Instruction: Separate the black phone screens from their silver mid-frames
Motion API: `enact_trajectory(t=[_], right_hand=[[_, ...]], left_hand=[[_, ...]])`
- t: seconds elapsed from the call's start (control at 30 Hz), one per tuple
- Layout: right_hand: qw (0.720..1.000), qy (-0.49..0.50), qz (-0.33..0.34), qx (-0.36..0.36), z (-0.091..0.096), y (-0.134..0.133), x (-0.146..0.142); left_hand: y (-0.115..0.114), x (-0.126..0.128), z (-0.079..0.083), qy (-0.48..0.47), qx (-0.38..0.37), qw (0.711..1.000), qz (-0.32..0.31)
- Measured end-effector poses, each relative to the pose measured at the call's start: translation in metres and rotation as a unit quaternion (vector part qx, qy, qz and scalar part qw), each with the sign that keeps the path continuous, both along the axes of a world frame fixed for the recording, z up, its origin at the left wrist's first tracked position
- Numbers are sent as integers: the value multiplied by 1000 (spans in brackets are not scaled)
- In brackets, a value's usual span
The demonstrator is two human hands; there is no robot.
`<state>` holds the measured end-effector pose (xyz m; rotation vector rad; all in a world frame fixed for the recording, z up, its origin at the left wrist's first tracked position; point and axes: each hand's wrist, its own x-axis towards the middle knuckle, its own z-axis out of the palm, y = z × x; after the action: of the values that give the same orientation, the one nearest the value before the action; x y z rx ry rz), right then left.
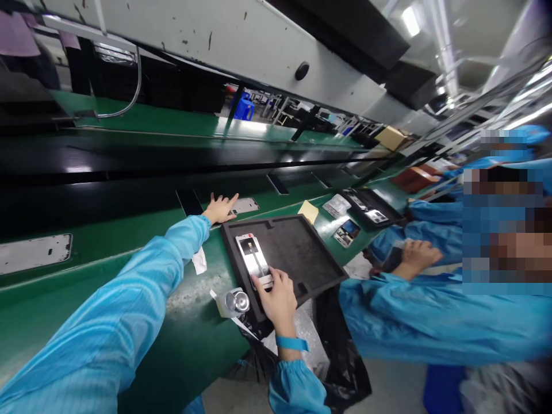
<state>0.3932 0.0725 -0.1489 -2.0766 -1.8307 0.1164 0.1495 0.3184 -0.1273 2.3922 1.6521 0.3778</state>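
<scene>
My left hand is stretched over the green conveyor edge, its fingers spread. The fingertips reach a white phone panel; whether they press on it I cannot tell. Left of that hand lies a dark phone panel. My right hand has its thumb and fingers around the lower end of a phone screen with a white edge, a shiny metal back and a dark strip. This screen is at the left side of a black foam tray.
A pump bottle with a metal lid stands left of the tray. A co-worker's hand is at the right, near another black tray. A phone, a yellow pad and a white panel lie around.
</scene>
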Motion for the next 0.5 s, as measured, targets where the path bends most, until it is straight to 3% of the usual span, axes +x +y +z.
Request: enact_trajectory(t=[0.13, 0.23, 0.4, 0.5], right_hand=[[1000, -9, -3, 1, 0, 1, -1], [1000, -10, -1, -10, 2, 2, -2], [1000, 2, -13, -14, 7, 3, -4], [1000, 22, -19, -12, 11, 3, -7]], left_hand=[[3, 4, -1, -53, 24, 998, 5], [3, 0, 7, -125, 41, 991, 12], [-8, -35, 43, -285, 74, 956, 16], [-39, -66, 71, -390, 90, 916, 26]])
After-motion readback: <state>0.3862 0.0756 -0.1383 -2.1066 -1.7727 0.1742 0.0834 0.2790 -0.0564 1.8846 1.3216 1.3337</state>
